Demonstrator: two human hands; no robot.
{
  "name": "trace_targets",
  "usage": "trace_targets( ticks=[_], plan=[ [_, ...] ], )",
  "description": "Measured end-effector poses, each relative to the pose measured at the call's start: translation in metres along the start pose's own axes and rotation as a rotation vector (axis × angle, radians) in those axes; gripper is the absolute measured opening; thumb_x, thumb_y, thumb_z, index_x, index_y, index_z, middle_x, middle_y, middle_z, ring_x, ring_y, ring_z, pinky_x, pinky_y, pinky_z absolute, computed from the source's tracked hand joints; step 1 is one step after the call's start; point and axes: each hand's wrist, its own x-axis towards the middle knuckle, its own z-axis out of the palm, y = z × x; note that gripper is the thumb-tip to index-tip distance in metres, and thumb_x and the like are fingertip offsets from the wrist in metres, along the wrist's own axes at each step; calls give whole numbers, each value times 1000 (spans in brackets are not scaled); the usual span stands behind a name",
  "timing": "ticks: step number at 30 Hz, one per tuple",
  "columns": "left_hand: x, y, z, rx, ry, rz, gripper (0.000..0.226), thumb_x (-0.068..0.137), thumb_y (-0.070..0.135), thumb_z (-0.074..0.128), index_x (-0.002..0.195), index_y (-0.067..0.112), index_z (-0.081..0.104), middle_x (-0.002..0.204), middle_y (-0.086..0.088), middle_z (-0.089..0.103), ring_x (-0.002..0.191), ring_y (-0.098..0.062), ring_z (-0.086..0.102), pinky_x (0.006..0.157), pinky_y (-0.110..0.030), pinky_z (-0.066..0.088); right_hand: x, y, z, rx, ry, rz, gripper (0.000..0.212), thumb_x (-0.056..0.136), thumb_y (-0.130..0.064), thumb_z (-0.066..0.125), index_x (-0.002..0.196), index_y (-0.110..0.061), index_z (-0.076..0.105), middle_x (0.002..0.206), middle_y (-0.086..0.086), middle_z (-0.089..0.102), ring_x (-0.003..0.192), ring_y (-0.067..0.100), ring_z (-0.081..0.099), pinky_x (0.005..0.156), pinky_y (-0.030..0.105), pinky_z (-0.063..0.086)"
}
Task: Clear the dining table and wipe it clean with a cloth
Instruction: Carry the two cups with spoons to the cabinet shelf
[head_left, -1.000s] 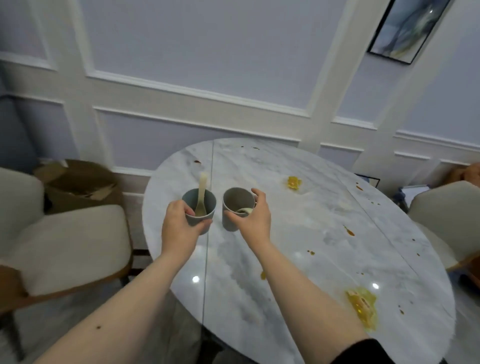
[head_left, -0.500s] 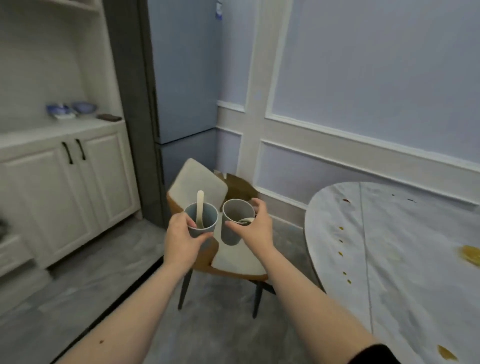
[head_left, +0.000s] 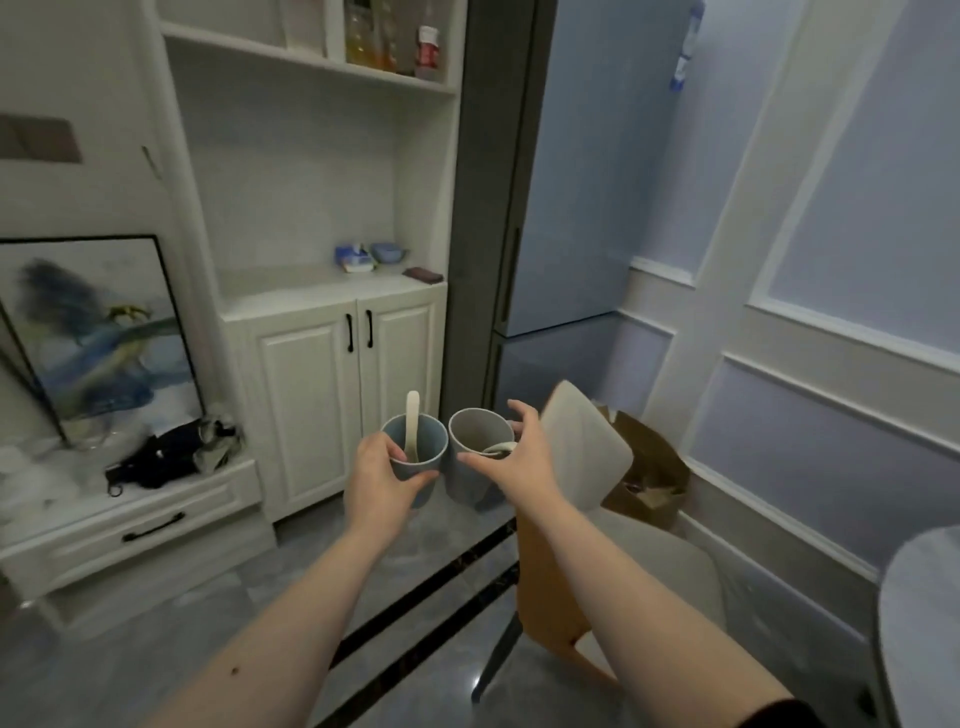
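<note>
Both hands are out in front at about chest height, each carrying a cup over the grey tiled floor. The left hand is wrapped around the blue cup, fingers curled round its near side, and a pale spoon stands up inside it with the handle poking well above the rim. The right hand grips the grey cup from the right side, thumb on the near rim and fingers reaching over the far rim, and there's a second pale spoon lying low inside with its end resting near the rim by the thumb. The two cups are just beside each other, pretty much touching. The marble table only shows as a sliver at the bottom right edge, well apart from the cups. Just past the right forearm there's a chair with a cream back, and a brown paper bag sits behind it against the wall. Straight ahead is a white cabinet with black handles, open shelves above with a few bottles, and a tall fridge to its right. On the left a framed painting leans on a low drawer unit next to a heap of dark stuff I can't make out.
</note>
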Motion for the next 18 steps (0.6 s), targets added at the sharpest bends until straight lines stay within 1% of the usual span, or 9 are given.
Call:
trace_targets(
  ticks=[3,5,7,10,12,15,18],
  plan=[
    [54,-10,11,18,36,-8,44,59,17,86,70,18,43,72,4,46,62,-3,41,54,-17,30,57,-6,17,15,-43,-18,96,57,-34,88,135,-25,34,119,-1,58,105,11,54,87,23,44],
    [91,-14,18,15,68,-20,47,59,16,86,67,21,40,71,5,45,62,-6,41,54,-17,30,97,-11,29,39,-77,-32,94,58,-31,88,135,-23,35,119,1,58,101,9,53,84,20,42],
    [125,-19,20,15,104,-23,46,58,16,86,67,20,41,72,4,46,63,-11,42,54,-19,30,133,-17,42,62,-115,-32,95,58,-31,88,136,-23,34,122,2,57,103,11,53,86,22,43],
    [177,-32,21,50,170,-28,42,59,16,86,72,15,45,77,-1,49,65,-11,41,56,-25,27,188,-25,70,91,-165,-40,96,58,-32,88,136,-25,33,127,5,54,110,16,55,93,28,47],
    [208,-39,20,62,200,-30,43,59,16,86,73,15,46,79,-3,50,66,-11,41,57,-25,26,217,-32,87,102,-192,-50,96,58,-31,88,137,-25,33,128,5,53,112,18,54,95,29,46],
    [260,-61,21,56,236,-42,44,58,18,86,71,16,44,79,-5,51,65,-11,42,55,-21,28,268,-42,120,125,-234,-60,95,60,-29,88,137,-26,33,129,6,50,113,18,52,91,25,43],
    [304,-81,21,75,246,-65,43,58,20,86,72,15,46,81,-5,52,67,-12,43,55,-21,28,307,-46,149,129,-252,-68,94,61,-27,87,138,-23,33,129,7,49,109,15,50,86,23,39]
  ],
)
